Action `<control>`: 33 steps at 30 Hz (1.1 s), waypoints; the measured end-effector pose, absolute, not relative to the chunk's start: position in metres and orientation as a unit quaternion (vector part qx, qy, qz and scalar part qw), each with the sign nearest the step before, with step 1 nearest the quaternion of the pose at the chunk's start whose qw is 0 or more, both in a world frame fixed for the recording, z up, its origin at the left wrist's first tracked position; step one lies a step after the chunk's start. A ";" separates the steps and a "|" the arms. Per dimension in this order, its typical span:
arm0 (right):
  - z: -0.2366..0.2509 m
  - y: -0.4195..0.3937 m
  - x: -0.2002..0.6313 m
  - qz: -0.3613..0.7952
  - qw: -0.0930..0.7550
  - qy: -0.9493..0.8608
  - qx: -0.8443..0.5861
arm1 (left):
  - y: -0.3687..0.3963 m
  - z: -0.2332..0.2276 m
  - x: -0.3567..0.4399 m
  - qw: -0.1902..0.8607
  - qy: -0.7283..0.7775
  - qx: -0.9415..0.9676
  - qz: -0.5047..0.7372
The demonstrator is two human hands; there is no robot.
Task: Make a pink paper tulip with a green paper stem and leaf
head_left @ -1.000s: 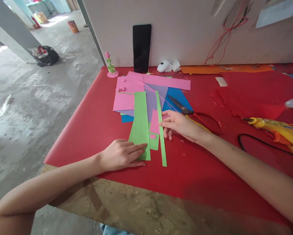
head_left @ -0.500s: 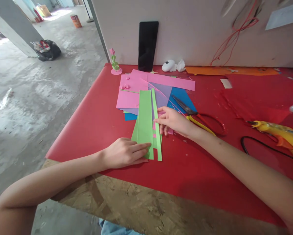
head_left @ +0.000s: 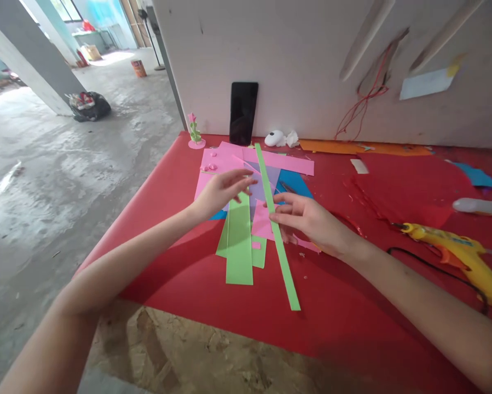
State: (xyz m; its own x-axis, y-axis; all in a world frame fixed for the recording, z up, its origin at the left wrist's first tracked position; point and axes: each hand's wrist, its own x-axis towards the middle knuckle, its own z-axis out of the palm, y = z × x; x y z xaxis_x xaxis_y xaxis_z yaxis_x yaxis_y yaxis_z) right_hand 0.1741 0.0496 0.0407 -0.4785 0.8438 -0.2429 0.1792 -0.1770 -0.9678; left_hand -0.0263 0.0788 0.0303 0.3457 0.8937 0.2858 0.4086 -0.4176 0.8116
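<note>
Head view: my right hand [head_left: 309,221] pinches a long green strip [head_left: 276,224] between thumb and fingertips, about midway along its length; the other fingers are loosely curled beneath. The strip runs from 12 o'clock, near the wall, down to 5 o'clock, where its lower end sits over the red table [head_left: 167,219]. Whether that end touches the surface, I cannot tell.

My left hand [head_left: 223,189] hovers open at 10 o'clock of the right one, fingers stretched toward the strip's upper half and holding nothing. It hangs above a pile of pink sheets [head_left: 284,162], with lilac and blue paper [head_left: 299,186] under them.

A wide green band [head_left: 239,243] lies flat at 9 o'clock of my right hand, just beside the strip, on another green piece. A pink scrap [head_left: 262,221] shows between band and strip, under my right fingers.

At 12 o'clock a black phone [head_left: 243,113] leans on the white wall. At its 9 o'clock stands a small paper flower [head_left: 195,131]; at its 3 o'clock lies a white lump [head_left: 275,138]. Orange paper [head_left: 344,146] lines the wall farther right.

At 3 o'clock, well apart from my hands, a yellow glue gun [head_left: 455,256] rests on the table with its black cord.
</note>
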 end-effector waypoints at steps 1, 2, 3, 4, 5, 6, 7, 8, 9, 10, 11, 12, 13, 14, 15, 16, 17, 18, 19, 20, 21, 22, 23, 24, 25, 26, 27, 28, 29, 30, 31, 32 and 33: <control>0.040 0.049 0.175 0.633 0.261 -0.583 -0.437 | 0.091 0.034 -0.020 0.339 0.425 0.743 0.391; 0.039 0.048 0.176 0.637 0.260 -0.580 -0.436 | 0.101 0.036 -0.014 0.367 0.409 0.724 0.417; 0.037 0.048 0.177 0.640 0.259 -0.577 -0.436 | 0.108 0.039 -0.008 0.440 0.373 0.676 0.458; 0.035 0.049 0.177 0.644 0.259 -0.573 -0.436 | 0.112 0.040 -0.003 0.495 0.335 0.635 0.489; 0.034 0.049 0.178 0.649 0.259 -0.568 -0.435 | 0.114 0.042 0.001 0.539 0.298 0.598 0.514; 0.033 0.049 0.179 0.654 0.261 -0.561 -0.434 | 0.113 0.043 0.004 0.571 0.266 0.569 0.529; 0.032 0.050 0.179 0.660 0.264 -0.555 -0.433 | 0.110 0.044 0.006 0.586 0.246 0.553 0.538; 0.032 0.050 0.180 0.665 0.268 -0.547 -0.433 | 0.106 0.045 0.007 0.593 0.238 0.549 0.540; 0.033 0.050 0.180 0.668 0.273 -0.540 -0.432 | 0.102 0.046 0.008 0.593 0.239 0.550 0.538; 0.034 0.050 0.181 0.671 0.281 -0.533 -0.432 | 0.097 0.047 0.010 0.588 0.245 0.556 0.534; 0.035 0.050 0.181 0.674 0.289 -0.526 -0.431 | 0.093 0.048 0.011 0.579 0.253 0.569 0.527; 0.037 0.049 0.182 0.676 0.295 -0.520 -0.430 | 0.088 0.049 0.012 0.568 0.259 0.584 0.518; 0.038 0.049 0.182 0.678 0.300 -0.516 -0.429 | 0.085 0.050 0.013 0.557 0.261 0.603 0.509; 0.040 0.048 0.182 0.679 0.303 -0.513 -0.429 | 0.081 0.051 0.014 0.544 0.260 0.623 0.498; 0.042 0.047 0.182 0.680 0.304 -0.511 -0.429 | 0.079 0.052 0.015 0.531 0.258 0.642 0.488; 0.043 0.046 0.182 0.680 0.305 -0.510 -0.429 | 0.077 0.053 0.016 0.520 0.254 0.659 0.480; 0.045 0.045 0.182 0.680 0.307 -0.510 -0.428 | 0.075 0.053 0.016 0.509 0.251 0.672 0.475; 0.046 0.044 0.182 0.679 0.309 -0.511 -0.427 | 0.074 0.054 0.016 0.501 0.246 0.682 0.472; 0.047 0.044 0.182 0.679 0.312 -0.511 -0.425 | 0.073 0.054 0.016 0.495 0.242 0.689 0.472; 0.049 0.043 0.182 0.678 0.315 -0.512 -0.424 | 0.072 0.054 0.016 0.491 0.238 0.692 0.472; 0.050 0.042 0.182 0.677 0.319 -0.512 -0.422 | 0.072 0.054 0.015 0.488 0.234 0.695 0.474; 0.051 0.042 0.182 0.676 0.323 -0.511 -0.421 | 0.072 0.054 0.015 0.484 0.232 0.697 0.475; 0.052 0.042 0.182 0.676 0.326 -0.511 -0.420 | 0.072 0.054 0.014 0.480 0.230 0.701 0.475; 0.053 0.042 0.182 0.676 0.328 -0.510 -0.419 | 0.072 0.054 0.013 0.475 0.226 0.705 0.475; 0.054 0.042 0.182 0.676 0.329 -0.509 -0.418 | 0.073 0.054 0.013 0.469 0.221 0.710 0.476; 0.055 0.042 0.183 0.677 0.329 -0.509 -0.418 | 0.073 0.055 0.012 0.463 0.216 0.715 0.477; 0.056 0.042 0.183 0.677 0.329 -0.508 -0.418 | 0.073 0.055 0.012 0.456 0.213 0.719 0.479; 0.056 0.043 0.183 0.677 0.328 -0.508 -0.419 | 0.074 0.055 0.012 0.449 0.214 0.721 0.482; 0.057 0.043 0.183 0.676 0.329 -0.508 -0.421 | 0.074 0.054 0.012 0.442 0.217 0.723 0.485; 0.057 0.043 0.182 0.674 0.329 -0.508 -0.423 | 0.074 0.054 0.012 0.434 0.222 0.724 0.488; 0.058 0.043 0.182 0.672 0.330 -0.509 -0.425 | 0.075 0.054 0.012 0.425 0.227 0.726 0.490; 0.058 0.043 0.182 0.670 0.330 -0.510 -0.427 | 0.075 0.053 0.013 0.413 0.231 0.730 0.493; 0.058 0.043 0.183 0.668 0.329 -0.511 -0.428 | 0.076 0.052 0.013 0.399 0.235 0.733 0.498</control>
State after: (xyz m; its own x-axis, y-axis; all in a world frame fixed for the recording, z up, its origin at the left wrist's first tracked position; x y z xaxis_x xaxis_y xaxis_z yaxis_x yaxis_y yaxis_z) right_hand 0.1825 0.0425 0.0585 -0.4166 0.8781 -0.2353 -0.0026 -0.2600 -0.9656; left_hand 0.0131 0.0757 0.0522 0.3938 0.7416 0.5431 -0.0528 -0.5716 0.8188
